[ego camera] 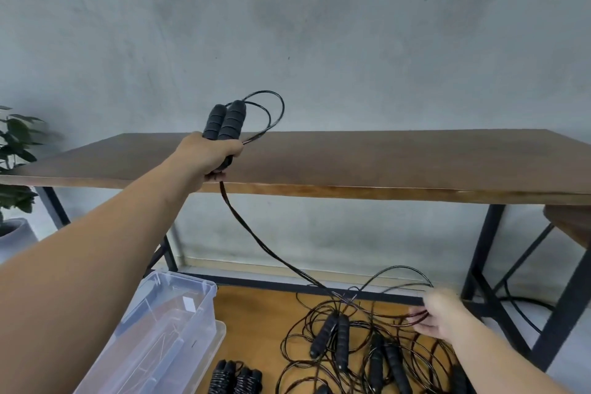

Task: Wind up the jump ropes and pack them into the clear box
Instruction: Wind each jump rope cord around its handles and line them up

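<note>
My left hand (212,155) is raised in front of the table and grips the two black foam handles (225,120) of one jump rope, held upright side by side. Its thin black cord (256,240) runs down to the right to my right hand (443,317), which pinches a loop of that cord low over the floor. Below lies a tangle of loose jump ropes (361,349) with several black handles. Two wound-up ropes (235,379) lie at the bottom edge. The clear box (179,320) stands open at the lower left with nothing in it.
A long wooden table (383,163) on black metal legs spans the view against a grey wall. The box rests on its clear lid (220,329). A potted plant (16,153) stands at the far left. A black cable (518,307) trails under the table at right.
</note>
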